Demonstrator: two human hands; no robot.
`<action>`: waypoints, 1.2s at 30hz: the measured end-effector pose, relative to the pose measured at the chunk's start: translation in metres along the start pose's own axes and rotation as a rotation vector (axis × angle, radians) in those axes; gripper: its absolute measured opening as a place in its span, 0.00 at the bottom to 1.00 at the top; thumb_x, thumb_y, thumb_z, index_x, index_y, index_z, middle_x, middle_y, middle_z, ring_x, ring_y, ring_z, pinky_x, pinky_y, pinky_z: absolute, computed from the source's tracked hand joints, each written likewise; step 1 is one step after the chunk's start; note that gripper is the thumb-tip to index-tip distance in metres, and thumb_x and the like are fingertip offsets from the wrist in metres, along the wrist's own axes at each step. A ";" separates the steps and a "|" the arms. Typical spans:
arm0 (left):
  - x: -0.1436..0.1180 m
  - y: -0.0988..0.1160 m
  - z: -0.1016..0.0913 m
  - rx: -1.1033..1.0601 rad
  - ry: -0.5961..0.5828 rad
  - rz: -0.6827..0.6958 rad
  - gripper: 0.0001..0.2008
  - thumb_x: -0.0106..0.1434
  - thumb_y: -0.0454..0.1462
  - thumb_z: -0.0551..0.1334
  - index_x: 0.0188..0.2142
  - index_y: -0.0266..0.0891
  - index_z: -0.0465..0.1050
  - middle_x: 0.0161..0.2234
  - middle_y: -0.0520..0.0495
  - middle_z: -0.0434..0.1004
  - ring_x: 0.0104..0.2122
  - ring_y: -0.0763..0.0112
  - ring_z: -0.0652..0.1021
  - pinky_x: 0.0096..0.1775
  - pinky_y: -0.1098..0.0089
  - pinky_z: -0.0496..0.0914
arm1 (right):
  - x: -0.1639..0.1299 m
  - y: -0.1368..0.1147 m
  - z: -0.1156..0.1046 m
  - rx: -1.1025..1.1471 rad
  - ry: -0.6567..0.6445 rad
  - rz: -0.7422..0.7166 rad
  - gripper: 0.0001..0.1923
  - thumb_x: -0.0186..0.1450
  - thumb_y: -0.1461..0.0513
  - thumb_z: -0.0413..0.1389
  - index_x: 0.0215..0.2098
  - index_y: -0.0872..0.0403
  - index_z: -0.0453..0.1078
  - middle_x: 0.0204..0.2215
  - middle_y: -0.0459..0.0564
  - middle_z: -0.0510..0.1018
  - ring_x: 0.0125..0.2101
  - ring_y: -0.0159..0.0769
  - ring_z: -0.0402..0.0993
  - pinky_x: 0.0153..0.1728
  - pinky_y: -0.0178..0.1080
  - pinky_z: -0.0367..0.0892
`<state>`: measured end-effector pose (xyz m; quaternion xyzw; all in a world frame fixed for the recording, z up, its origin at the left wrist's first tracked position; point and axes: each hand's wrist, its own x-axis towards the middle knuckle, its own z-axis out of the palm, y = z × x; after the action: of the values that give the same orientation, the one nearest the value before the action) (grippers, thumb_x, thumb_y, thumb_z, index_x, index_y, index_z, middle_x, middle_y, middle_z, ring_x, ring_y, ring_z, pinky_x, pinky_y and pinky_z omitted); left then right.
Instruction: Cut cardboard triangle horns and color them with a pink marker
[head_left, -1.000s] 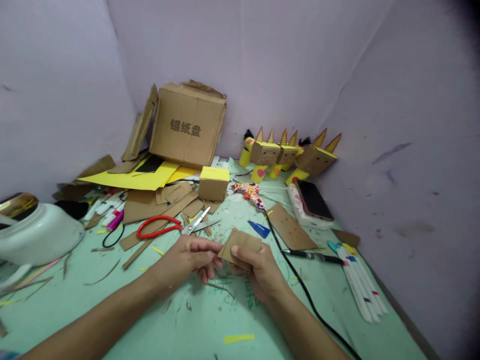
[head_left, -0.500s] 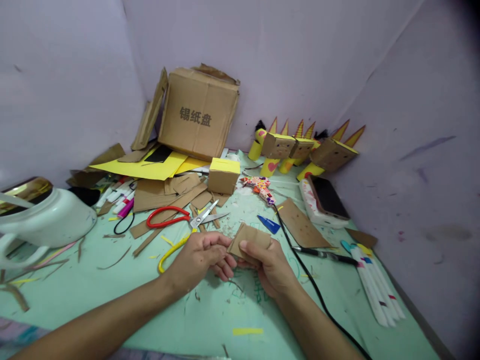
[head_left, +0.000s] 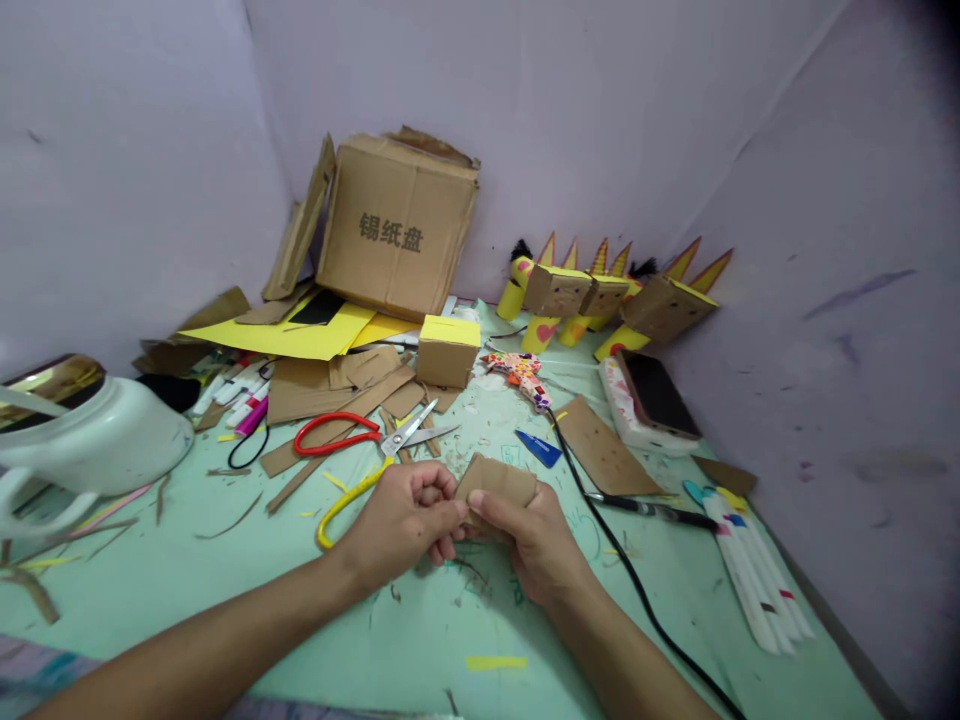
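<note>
A small folded piece of brown cardboard [head_left: 501, 482] is held over the table in front of me. My right hand [head_left: 544, 545] grips it from the right, thumb on top and fingers beneath. Fingers curled, my left hand [head_left: 412, 515] pinches the cardboard's left edge. Just behind my left hand lie open scissors [head_left: 397, 440] with one red and one yellow handle. Beyond the cardboard is a small blue triangular piece [head_left: 538, 447]. Farther back stands a small cardboard box with a yellow top [head_left: 448, 352]. The undersides of the fingers are partly hidden.
Cardboard scraps [head_left: 307, 392] and yellow sheets [head_left: 277, 335] lie at left, near a tipped white mug [head_left: 112, 435]. A patterned glue gun [head_left: 521, 375] trails a black cord [head_left: 630, 570] on my right. A phone [head_left: 656, 393], markers [head_left: 750, 580] and yellow-legged cardboard figures [head_left: 559, 292] are at right.
My left fingers have moved in and closed on the cardboard's left edge. The cardboard has tilted and shifted slightly in my right hand.
</note>
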<state>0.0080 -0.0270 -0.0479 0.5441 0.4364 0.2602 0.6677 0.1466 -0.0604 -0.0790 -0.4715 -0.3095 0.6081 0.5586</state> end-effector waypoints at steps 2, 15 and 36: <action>0.002 -0.001 -0.001 -0.039 -0.004 -0.029 0.09 0.44 0.38 0.63 0.21 0.37 0.63 0.13 0.55 0.68 0.13 0.77 0.68 0.16 0.77 0.63 | 0.001 0.001 0.000 0.001 -0.005 0.010 0.09 0.46 0.62 0.63 0.24 0.60 0.72 0.18 0.47 0.74 0.20 0.33 0.69 0.23 0.35 0.66; 0.013 -0.007 -0.006 -0.235 0.001 -0.144 0.08 0.36 0.34 0.62 0.18 0.36 0.64 0.10 0.56 0.64 0.11 0.80 0.63 0.12 0.80 0.59 | -0.003 -0.012 0.001 0.152 -0.048 0.150 0.18 0.45 0.66 0.60 0.35 0.60 0.75 0.25 0.51 0.79 0.24 0.36 0.74 0.22 0.35 0.70; 0.013 -0.008 -0.008 -0.260 0.020 -0.137 0.08 0.36 0.33 0.64 0.18 0.36 0.64 0.10 0.56 0.64 0.11 0.79 0.65 0.12 0.79 0.60 | -0.002 -0.012 -0.001 0.081 -0.067 0.144 0.21 0.43 0.67 0.64 0.38 0.59 0.74 0.26 0.50 0.80 0.25 0.36 0.75 0.25 0.36 0.72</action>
<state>0.0067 -0.0145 -0.0593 0.4192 0.4415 0.2738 0.7446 0.1522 -0.0606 -0.0679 -0.4487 -0.2685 0.6743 0.5215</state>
